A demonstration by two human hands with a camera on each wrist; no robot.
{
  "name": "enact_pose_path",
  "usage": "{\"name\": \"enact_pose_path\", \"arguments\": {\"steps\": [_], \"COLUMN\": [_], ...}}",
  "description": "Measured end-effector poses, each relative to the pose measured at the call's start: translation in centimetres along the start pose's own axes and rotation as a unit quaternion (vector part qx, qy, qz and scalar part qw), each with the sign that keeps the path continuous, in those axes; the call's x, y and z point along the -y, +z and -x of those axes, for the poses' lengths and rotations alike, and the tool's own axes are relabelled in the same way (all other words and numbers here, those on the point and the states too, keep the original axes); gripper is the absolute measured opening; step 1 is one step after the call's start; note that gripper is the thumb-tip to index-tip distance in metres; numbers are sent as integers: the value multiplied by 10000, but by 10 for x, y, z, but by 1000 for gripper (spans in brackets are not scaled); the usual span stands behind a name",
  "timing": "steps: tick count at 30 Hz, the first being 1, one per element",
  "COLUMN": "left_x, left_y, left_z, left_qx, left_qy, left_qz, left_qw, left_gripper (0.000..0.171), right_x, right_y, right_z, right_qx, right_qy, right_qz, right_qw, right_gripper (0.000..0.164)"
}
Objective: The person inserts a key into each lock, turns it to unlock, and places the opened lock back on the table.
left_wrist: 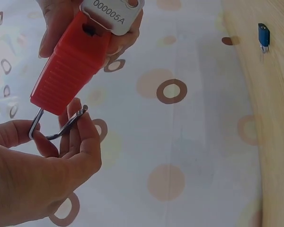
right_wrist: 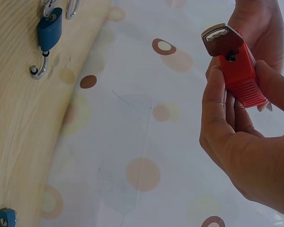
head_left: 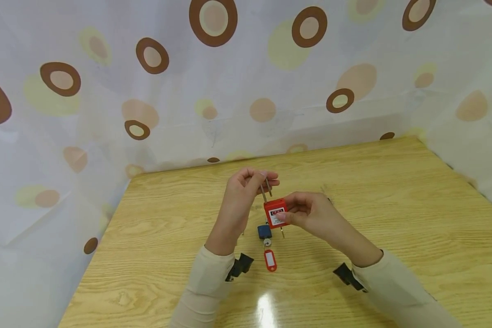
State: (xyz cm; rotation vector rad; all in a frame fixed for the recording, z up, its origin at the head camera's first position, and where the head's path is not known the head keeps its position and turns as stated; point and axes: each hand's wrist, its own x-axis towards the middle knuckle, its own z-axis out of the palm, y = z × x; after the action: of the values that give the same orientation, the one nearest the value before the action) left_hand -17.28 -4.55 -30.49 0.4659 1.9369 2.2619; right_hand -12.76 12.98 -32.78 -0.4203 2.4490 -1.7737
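A red padlock (head_left: 273, 205) with a white label is held up above the table between both hands. Its shackle (left_wrist: 62, 133) stands open, one leg in the body and the other swung free. My left hand (head_left: 238, 200) pinches the shackle's bend between thumb and fingers. On the padlock's body, my right hand (head_left: 317, 214) grips the sides, thumb over the label. A metal key (left_wrist: 111, 13) stamped 000005A sits in the keyhole at the bottom. Below the hands, a blue padlock (head_left: 264, 231) lies on the table, with a key and a red tag (head_left: 270, 260) attached.
The wooden table (head_left: 156, 255) meets a white sheet (head_left: 238, 82) with brown and yellow circles at its back edge. In the right wrist view, one blue padlock (right_wrist: 50, 30) has an open shackle; another blue padlock (right_wrist: 7, 217) is partly cut off at the lower left.
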Motion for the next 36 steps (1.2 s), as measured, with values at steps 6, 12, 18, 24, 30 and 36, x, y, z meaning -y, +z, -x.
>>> {"name": "enact_pose_path", "arguments": {"steps": [6,12,18,24,30,36], "left_x": [1,0,3,8,24,47], "left_y": [-2,-11,-15,-13,-8,-1], "left_z": [-2,-2,-10,-28,-44,-53], "left_qx": [-176,-138,-22,252,638,1061], "left_qy": [123,259,453,330,116,25], "left_qz": [-207,-581,-1351,-2699,-3816,-4918], "left_qw": [9996,9979,9898,9620,9221,8642], "left_gripper": [14,12,17,17,10,9], "right_x": [0,-1,-5,-14,-29,-45], "right_y": [-7,-15,-21,-25,-23,-20], "right_z": [2,1,-1,-2,-4,-6], "right_qx": [-167,-258,-222,-172,-45,47], "right_qy": [54,181,269,470,600,774], "right_qz": [179,82,25,237,698,1430], "right_qw": [9997,9995,9994,9985,9957,9867], "right_gripper": [29,37,41,40,38,34]}}
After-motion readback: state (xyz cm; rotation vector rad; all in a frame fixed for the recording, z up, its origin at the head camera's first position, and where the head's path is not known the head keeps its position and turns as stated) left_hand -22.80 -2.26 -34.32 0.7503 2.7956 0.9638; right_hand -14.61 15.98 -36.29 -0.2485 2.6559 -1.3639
